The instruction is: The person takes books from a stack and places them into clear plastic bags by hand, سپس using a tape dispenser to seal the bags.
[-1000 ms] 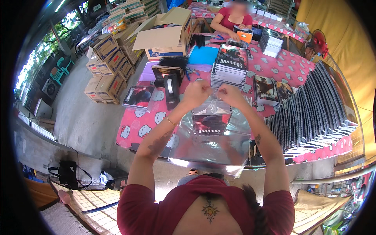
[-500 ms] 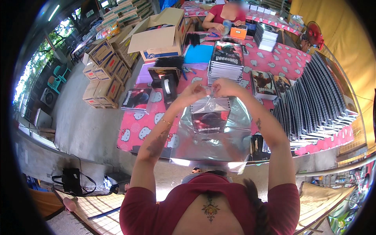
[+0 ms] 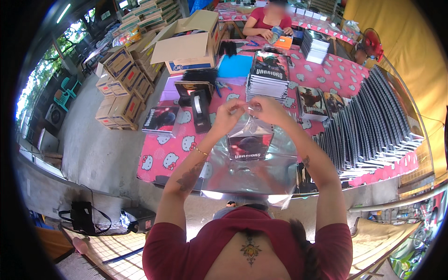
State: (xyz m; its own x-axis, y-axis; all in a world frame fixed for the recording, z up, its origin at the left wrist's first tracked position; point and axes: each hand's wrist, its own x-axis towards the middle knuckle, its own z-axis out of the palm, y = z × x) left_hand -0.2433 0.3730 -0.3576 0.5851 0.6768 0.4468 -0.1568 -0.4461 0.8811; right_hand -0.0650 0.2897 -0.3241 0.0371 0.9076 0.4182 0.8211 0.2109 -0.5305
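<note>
Just below your hands, at the frame's centre, sits the boxy, dark-covered notebook stack [image 3: 248, 143]. Your left hand [image 3: 229, 115] and right hand [image 3: 266, 110] are curled, fingertips pinched on the clear plastic [image 3: 252, 125], which bunches, crinkled and shiny, over the stack's upper end.

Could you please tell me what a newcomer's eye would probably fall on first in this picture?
Most likely the long row of spiral-bound notebooks, leaning and fanned along the right side of the pink patterned tablecloth. Next, perhaps, the left hand and right hand at the middle, pinching clear plastic above some red-and-black-covered notebooks. The open cardboard box toward the table's far left also stands out.
</note>
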